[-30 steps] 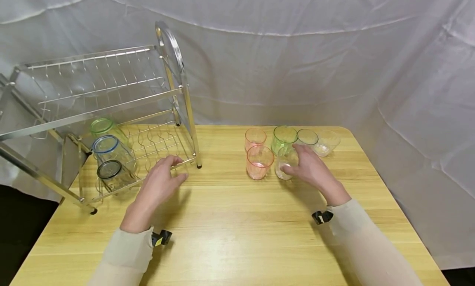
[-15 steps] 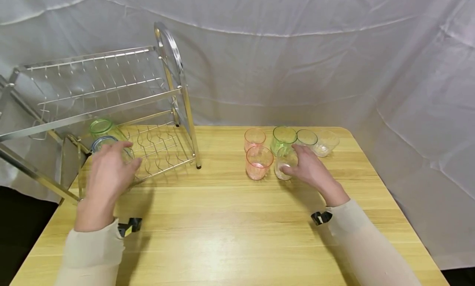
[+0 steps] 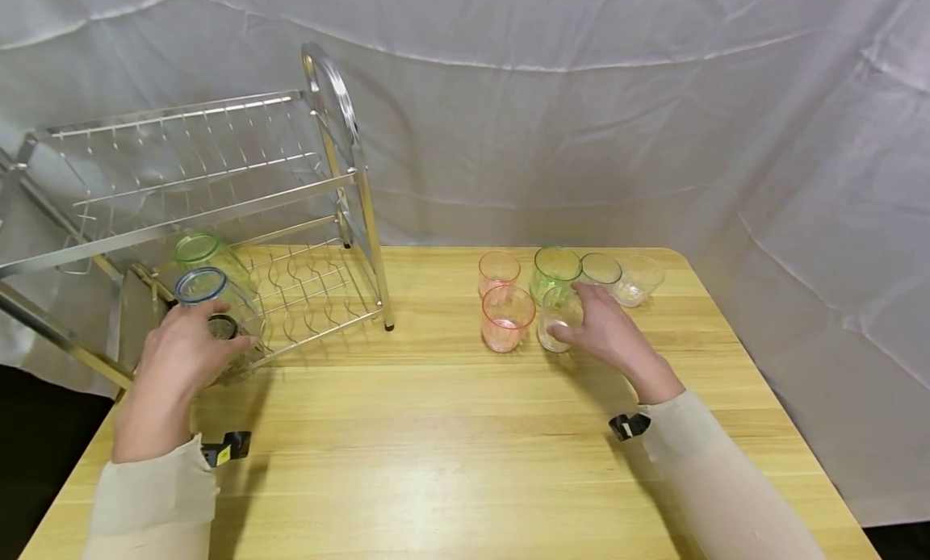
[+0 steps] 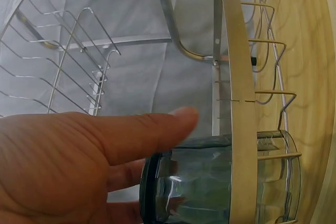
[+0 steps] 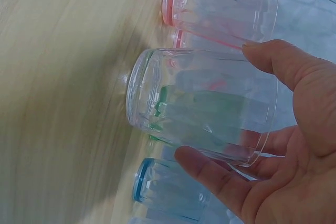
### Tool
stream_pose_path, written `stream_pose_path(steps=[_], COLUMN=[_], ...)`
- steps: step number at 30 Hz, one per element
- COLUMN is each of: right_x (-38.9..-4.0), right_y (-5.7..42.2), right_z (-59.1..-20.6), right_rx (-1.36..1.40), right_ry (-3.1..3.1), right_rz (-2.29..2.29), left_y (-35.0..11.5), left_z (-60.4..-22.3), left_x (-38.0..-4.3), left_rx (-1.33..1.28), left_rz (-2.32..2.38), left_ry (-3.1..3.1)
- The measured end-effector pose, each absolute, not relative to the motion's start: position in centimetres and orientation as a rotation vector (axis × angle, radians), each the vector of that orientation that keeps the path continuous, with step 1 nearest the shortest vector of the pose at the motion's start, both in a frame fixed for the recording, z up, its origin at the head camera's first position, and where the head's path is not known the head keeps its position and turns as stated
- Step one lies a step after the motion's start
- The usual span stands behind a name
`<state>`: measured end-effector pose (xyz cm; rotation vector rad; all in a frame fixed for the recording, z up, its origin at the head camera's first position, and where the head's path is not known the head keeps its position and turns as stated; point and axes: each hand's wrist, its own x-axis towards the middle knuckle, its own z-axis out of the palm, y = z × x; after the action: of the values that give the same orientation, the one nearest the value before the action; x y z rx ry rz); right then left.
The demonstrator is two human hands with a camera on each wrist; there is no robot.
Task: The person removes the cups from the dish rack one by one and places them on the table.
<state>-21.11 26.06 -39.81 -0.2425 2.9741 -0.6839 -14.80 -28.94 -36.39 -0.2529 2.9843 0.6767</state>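
In the head view my left hand (image 3: 178, 354) is at the lower shelf of a metal dish rack (image 3: 370, 237), right beside a dark-rimmed glass (image 3: 223, 328). The left wrist view shows the thumb stretched along the near side of this tinted glass (image 4: 199, 182), other fingers behind its rim; the glass lies tilted behind the rack's front rail. My right hand (image 3: 606, 326) holds a clear glass (image 5: 210, 103) near its upper rim, thumb on one side and fingers on the other. That glass stands on the table.
Blue-rimmed (image 3: 202, 284) and green (image 3: 199, 247) glasses lean on the rack's lower shelf. Two pink glasses (image 3: 507, 326), a green glass (image 3: 555, 273), a bluish glass (image 3: 601, 268) and a clear bowl-like glass (image 3: 639, 279) crowd around the right hand. A grey cloth (image 3: 545, 140) hangs behind.
My left hand has moved left from the rack's front right corner, passing over the blue-rimmed glass, and come down at the dark-rimmed glass. My right hand and its glass have stayed put.
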Motion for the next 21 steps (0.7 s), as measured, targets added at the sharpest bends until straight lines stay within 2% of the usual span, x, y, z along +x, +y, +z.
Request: stream_pose_path(steps=[11,21], right_x=[-21.2,-21.2], right_y=[26.2,26.2], right_z=[-39.9,-39.9], right_rx=[-0.248,-0.249], right_ry=[2.979,2.976], right_rz=[-0.681,-0.689], left_y=[-29.1,-28.6], left_z=[-36.3,-35.3], left_x=[-14.7,-14.2], left_rx=[-0.229,-0.327], left_rz=[0.644,0.708], left_ry=[2.958,2.946])
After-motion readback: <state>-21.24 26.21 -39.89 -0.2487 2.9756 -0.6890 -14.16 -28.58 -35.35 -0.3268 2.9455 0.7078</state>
